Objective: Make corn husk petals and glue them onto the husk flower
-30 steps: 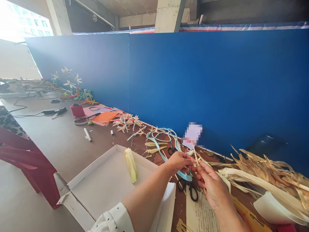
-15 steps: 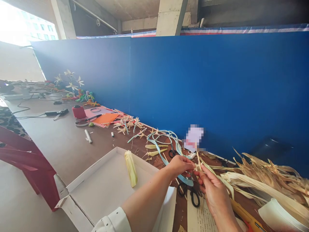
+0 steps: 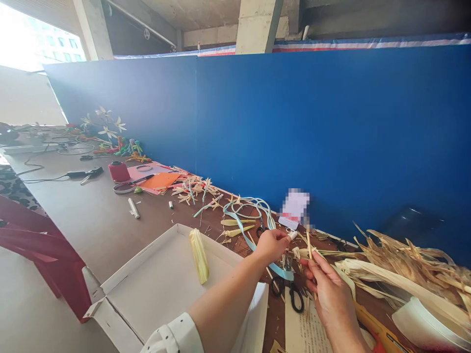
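Our two hands are apart from each other, low and right of centre in the frame. Our right hand pinches a pale stick, which stands nearly upright above the fingertips. Our left hand has its fingertips at a small white object; we cannot tell whether they grip it. Just below, between our hands, lie a light-blue ribbon and black-handled scissors, with a printed sheet at the bottom edge. Dried husks spread across the lower right, above a white bowl. In the lower left we have a white box with a pale-green husk bundle lying in it. Farther out, at middle left, a red spool stands beside orange paper.
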`<state>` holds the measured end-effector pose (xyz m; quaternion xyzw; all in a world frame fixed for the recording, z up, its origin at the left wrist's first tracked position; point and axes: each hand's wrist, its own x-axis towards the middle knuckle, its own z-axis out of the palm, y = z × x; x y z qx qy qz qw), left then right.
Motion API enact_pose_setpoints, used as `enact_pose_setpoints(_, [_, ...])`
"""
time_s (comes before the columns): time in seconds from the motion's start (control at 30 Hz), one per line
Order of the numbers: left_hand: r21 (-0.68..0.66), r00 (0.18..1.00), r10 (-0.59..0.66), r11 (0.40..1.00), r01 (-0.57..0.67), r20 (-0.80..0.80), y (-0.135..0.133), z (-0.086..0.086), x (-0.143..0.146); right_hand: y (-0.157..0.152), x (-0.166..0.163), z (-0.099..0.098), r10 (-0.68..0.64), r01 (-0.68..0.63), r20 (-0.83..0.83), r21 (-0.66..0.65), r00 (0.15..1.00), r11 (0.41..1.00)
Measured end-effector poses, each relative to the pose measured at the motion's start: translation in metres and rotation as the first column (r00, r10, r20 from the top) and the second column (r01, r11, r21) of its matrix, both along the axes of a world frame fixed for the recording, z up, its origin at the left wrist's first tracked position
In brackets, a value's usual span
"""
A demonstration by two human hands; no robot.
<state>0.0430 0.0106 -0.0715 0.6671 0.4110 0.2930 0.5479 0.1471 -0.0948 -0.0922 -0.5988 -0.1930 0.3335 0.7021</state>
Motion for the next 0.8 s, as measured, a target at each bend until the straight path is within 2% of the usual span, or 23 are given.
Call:
enact_pose_setpoints(0.1, [0.323, 0.964, 0.095, 0.946, -0.01, -0.248, 0.008, 0.004, 0.003, 0.001, 0.0, -0.002, -0.045, 0.046, -0.022, 0.036, 0.999, 0.998])
enact_pose_setpoints(0.2, [0.461, 0.895, 0.128, 0.883, 0.093, -0.427, 0.014, 0.009, 0.01, 0.001, -0.001, -0.004, -0.08, 0.081, -0.016, 0.037, 0.997, 0.996])
enact_pose_setpoints(0.37, [0.51, 0.748, 0.154, 0.816, 0.273, -0.645, 0.024, 0.015, 0.036, 0.001, 0.001, -0.009, -0.081, 0.08, 0.082, 0.005, 0.993, 0.997])
enact_pose_setpoints(0.5, [0.523, 0.673, 0.15, 0.756, 0.393, -0.724, 0.033, 0.013, 0.056, 0.0, 0.001, -0.012, -0.078, 0.078, 0.108, 0.006, 0.991, 0.997])
enact_pose_setpoints(0.63, [0.527, 0.619, 0.17, 0.718, 0.455, -0.766, 0.041, 0.007, 0.066, -0.001, 0.0, -0.013, -0.056, 0.057, 0.099, 0.001, 0.994, 0.998])
enact_pose_setpoints(0.8, [0.547, 0.57, 0.225, 0.677, 0.492, -0.791, 0.05, 0.004, 0.071, 0.0, -0.003, -0.01, -0.048, 0.048, -0.014, -0.003, 0.999, 0.999])
